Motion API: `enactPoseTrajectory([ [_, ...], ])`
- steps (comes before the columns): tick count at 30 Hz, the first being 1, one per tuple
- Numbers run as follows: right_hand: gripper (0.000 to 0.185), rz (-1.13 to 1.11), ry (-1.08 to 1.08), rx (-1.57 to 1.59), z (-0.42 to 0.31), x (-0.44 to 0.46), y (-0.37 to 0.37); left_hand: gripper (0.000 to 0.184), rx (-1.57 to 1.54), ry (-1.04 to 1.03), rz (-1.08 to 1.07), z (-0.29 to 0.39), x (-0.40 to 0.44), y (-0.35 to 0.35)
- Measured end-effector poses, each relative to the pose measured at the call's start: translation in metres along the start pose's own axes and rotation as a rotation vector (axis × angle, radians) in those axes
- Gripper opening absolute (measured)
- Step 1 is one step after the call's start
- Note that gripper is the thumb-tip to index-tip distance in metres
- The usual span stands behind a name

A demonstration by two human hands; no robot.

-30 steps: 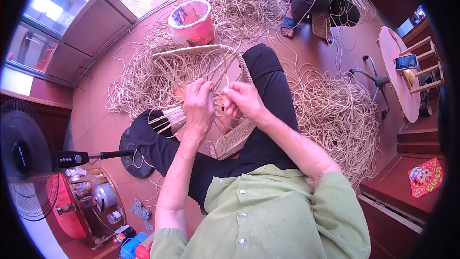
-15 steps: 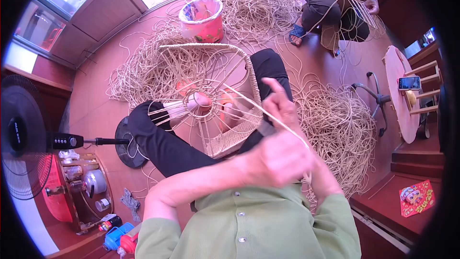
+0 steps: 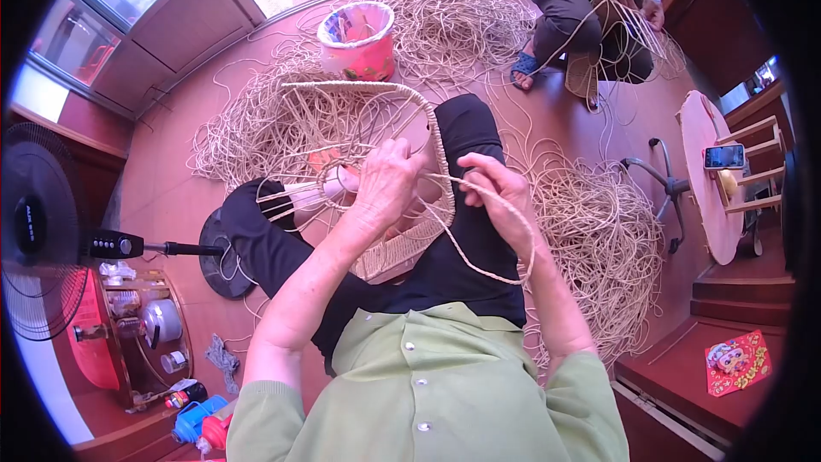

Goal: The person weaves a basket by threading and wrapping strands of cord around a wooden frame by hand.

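Note:
A curved frame (image 3: 435,133) wrapped in beige cord rests between my legs, with cord spokes running to a small ring in its middle. My left hand (image 3: 389,178) is closed over the spokes beside that ring, gripping the cord and hiding part of it. To the right, my right hand (image 3: 496,192) has its fingers curled in a pinch on the working cord (image 3: 532,248). That cord spans between the two hands and hangs in a loose loop below them. A woven band fills the frame's near side.
Heaps of loose cord (image 3: 599,239) lie right and behind. A pink bucket (image 3: 359,56) stands at the back. Another person (image 3: 564,17) handles cordwork at the upper right. A fan (image 3: 38,227) is left; a wooden stool (image 3: 714,180) bearing a phone (image 3: 724,156) lies tipped at right.
My left hand has moved from in front of my right forearm, forward and left to the ring. The cord, earlier stretched straight, now hangs in a loop. My right hand's extended finger has curled in.

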State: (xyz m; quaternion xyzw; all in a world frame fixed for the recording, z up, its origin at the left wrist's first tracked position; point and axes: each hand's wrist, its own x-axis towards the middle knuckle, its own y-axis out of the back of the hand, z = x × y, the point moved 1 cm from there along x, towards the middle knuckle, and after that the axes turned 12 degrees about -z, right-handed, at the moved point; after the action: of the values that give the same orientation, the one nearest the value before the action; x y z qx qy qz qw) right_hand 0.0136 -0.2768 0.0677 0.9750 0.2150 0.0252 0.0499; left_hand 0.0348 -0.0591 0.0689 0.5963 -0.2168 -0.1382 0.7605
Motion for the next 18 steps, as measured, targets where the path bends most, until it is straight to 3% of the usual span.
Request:
enactPoseTrajectory([
  [6, 0.025, 0.040, 0.224, 0.257, 0.001, -0.001, -0.010, 0.017, 0.159, -0.067, -0.063, -0.009, -0.004, -0.001],
  [8, 0.027, 0.080, 0.230, 0.350, 0.008, -0.001, -0.003, 0.014, 0.190, -0.109, -0.107, -0.009, -0.009, 0.004],
  [13, 0.027, 0.048, 0.051, 0.201, 0.024, 0.000, -0.008, 0.012, -0.032, -0.013, 0.001, -0.005, -0.015, 0.003],
  [18, 0.025, 0.026, 0.186, 0.282, 0.008, -0.004, -0.011, 0.016, 0.010, -0.072, 0.013, -0.002, -0.012, -0.002],
])
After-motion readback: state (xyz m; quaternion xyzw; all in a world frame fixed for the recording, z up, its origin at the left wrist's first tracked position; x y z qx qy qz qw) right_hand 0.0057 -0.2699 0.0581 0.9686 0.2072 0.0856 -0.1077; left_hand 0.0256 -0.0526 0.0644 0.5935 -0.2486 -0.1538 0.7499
